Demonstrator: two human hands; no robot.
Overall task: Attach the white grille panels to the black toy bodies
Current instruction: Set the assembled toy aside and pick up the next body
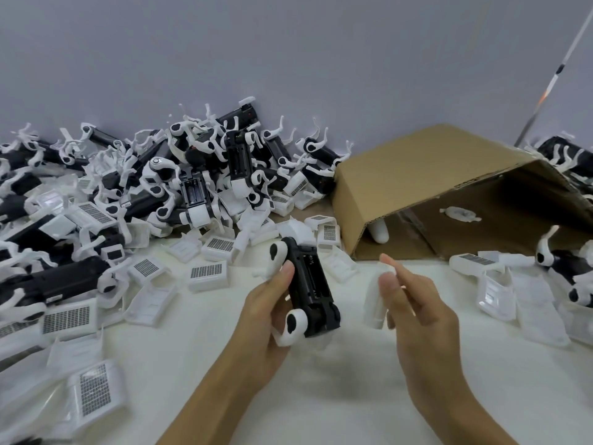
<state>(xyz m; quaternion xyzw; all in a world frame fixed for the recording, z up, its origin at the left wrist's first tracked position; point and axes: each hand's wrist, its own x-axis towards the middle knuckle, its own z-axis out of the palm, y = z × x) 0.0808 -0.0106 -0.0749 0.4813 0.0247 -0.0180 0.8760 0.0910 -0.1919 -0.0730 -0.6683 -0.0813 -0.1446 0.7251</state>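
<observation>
I see the left hand (266, 319) gripping a black body (309, 289) from its left side, thumb laid along the upper edge, fingers curled beneath. The body is held above the desk (321, 396), tilted, its long axis running away from me. It is a long black block with an open recessed bay on the upward face, white rounded joints with black oval marks at the near and far ends of its left side, and a white part at the far tip.

The right hand (414, 303) pinches a white panel (377, 300) between thumb and fingers, just right of the body and apart from it. The panel is blurred; I cannot tell its grille face.

Loose panels (207, 271) with dark grid patches lie scattered over the desk to the left and beyond the hands. A large heap of bodies (192, 175) with white limbs is piled against the wall (288, 59). A cardboard box (433, 187) lies on its side at right, open toward me, with white parts inside. More bodies and panels lie at the far right.
</observation>
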